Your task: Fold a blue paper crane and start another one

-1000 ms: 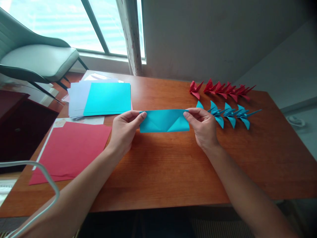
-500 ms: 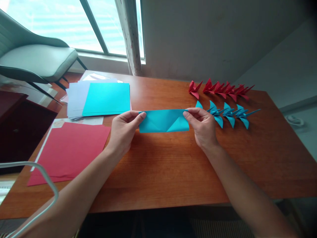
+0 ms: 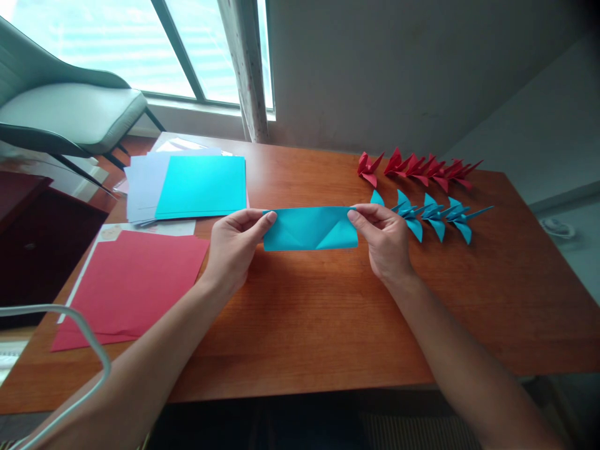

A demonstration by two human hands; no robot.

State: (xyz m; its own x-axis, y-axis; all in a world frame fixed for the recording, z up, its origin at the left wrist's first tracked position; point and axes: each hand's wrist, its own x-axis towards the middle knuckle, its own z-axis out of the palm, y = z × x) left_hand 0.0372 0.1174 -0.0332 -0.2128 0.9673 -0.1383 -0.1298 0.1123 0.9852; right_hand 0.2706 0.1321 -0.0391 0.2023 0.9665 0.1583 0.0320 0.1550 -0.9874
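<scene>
A folded sheet of blue paper [image 3: 311,229], a wide rectangle with slanting creases, is held up above the wooden table. My left hand [image 3: 233,245] pinches its upper left corner between thumb and fingers. At the upper right corner, my right hand [image 3: 387,239] grips it the same way, with the thumb facing me. Just beyond my right hand stand several blue paper cranes [image 3: 434,215] in a row, one partly hidden by that hand. Behind them is a row of red paper cranes [image 3: 426,169].
On the left of the table [image 3: 300,337] lie blue sheets [image 3: 204,187] over white paper [image 3: 145,187], with red sheets [image 3: 140,281] nearer me. A pale cable [image 3: 89,331] crosses in front of my left forearm. Beyond the table are a chair [image 3: 75,115] and a window.
</scene>
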